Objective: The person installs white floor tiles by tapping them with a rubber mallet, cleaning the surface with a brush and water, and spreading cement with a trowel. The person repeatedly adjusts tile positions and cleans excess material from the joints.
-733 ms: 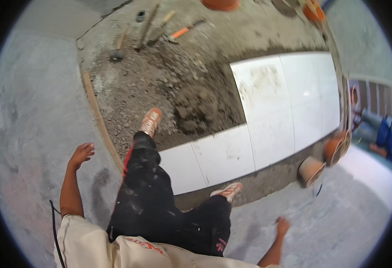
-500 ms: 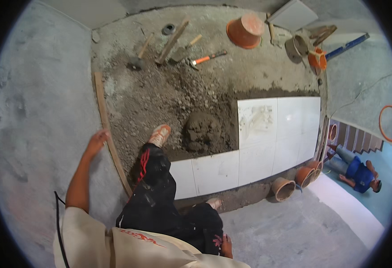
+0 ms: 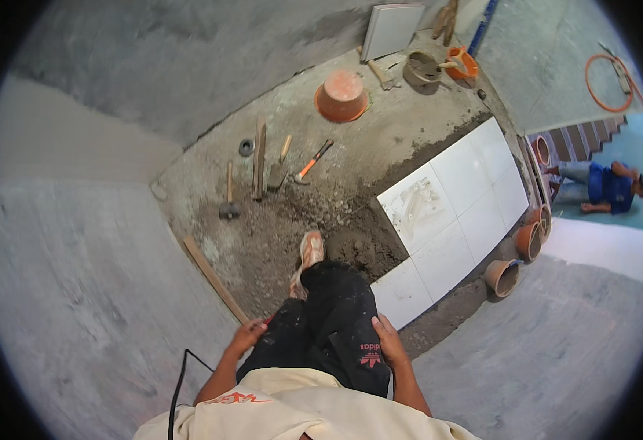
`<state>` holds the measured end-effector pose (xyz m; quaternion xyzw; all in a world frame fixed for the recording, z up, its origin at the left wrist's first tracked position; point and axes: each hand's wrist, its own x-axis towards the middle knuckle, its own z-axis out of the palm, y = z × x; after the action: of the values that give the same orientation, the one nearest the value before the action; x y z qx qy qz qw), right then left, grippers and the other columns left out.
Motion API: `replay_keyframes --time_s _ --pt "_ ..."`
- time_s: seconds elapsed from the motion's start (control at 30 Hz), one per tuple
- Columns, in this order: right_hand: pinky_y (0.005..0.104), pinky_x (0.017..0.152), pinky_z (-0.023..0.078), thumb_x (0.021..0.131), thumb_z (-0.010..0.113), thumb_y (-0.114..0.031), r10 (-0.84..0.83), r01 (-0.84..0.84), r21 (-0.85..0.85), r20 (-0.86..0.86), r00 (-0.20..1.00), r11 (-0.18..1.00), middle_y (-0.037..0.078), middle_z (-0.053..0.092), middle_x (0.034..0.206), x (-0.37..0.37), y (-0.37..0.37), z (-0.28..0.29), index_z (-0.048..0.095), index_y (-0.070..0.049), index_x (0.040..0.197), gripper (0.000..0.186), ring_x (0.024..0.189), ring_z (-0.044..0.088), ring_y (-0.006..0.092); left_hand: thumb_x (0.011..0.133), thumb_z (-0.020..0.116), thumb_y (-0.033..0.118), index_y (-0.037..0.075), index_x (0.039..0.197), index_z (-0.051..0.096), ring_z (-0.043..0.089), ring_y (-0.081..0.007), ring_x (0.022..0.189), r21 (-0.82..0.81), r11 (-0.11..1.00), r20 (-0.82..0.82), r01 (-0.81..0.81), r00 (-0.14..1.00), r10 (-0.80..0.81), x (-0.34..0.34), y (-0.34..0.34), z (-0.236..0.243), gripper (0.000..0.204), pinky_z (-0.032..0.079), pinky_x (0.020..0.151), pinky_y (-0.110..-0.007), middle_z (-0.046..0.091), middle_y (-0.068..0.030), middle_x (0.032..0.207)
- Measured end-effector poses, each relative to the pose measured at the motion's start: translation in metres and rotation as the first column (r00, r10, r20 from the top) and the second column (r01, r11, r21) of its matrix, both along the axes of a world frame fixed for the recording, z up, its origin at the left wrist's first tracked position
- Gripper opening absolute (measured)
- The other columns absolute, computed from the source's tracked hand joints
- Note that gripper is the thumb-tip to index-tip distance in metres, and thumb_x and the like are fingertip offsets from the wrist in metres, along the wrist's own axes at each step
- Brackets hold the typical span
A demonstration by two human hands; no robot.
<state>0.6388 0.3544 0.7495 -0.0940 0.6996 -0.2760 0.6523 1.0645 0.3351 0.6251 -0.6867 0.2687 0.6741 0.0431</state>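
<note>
My left hand [image 3: 248,336] is at the outer side of my left thigh, its fingers closed on the cloth of my black trousers [image 3: 336,315]. On the other thigh, my right hand [image 3: 389,343] grips the trouser leg with thumb and fingers. Beyond my knees, a dusty shoe [image 3: 311,249] stands on the loose rubble. To its right lies a damp mortar bed [image 3: 362,246], bordered by white floor tiles [image 3: 439,253]; one tile has a grey smear [image 3: 418,205]. No tool is in either hand.
Farther off lie a mallet [image 3: 229,209], a wooden batten [image 3: 260,161], a trowel [image 3: 277,174] and a hammer [image 3: 314,161]. An upturned orange bucket [image 3: 342,95] stands behind them. Several buckets line the tiles' right side, one at the near end [image 3: 501,277]. A person in blue [image 3: 611,189] is by the stairs.
My left hand has come from beside the wooden strip to my left trouser leg. My right hand now shows more fully on the right leg. The view has turned, and my left foot appears nearer the mortar.
</note>
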Motion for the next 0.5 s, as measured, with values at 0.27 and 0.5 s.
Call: replay_keyframes --time_s 0.27,0.5 --pt "0.0397 0.104 0.049 0.097 0.069 -0.049 0.295 -0.284 0.140 -0.063 0.954 0.949 0.017 0.068 0.132 -0.010 -0.044 -0.024 0.065 -0.009 0.139 0.058 0.123 0.064 0.0318 0.091 0.071 0.061 0.000 0.142 0.061 0.054 -0.0347 0.138 0.020 0.796 -0.108 0.604 0.793 -0.599 -0.066 -0.193 0.040 0.080 0.041 0.115 -0.040 0.058 -0.0234 0.147" --pt "0.0472 0.100 0.050 0.084 0.078 -0.055 0.158 -0.147 0.061 -0.263 0.952 0.987 0.023 0.069 0.117 -0.039 -0.143 -0.006 0.072 -0.006 0.122 0.062 0.118 0.063 0.0407 0.090 0.073 0.057 -0.003 0.138 0.063 0.057 -0.0416 0.133 -0.198 0.347 0.090 0.917 0.370 -0.925 -0.160 -0.385 0.073 0.078 0.043 0.114 -0.045 0.060 -0.0278 0.142"
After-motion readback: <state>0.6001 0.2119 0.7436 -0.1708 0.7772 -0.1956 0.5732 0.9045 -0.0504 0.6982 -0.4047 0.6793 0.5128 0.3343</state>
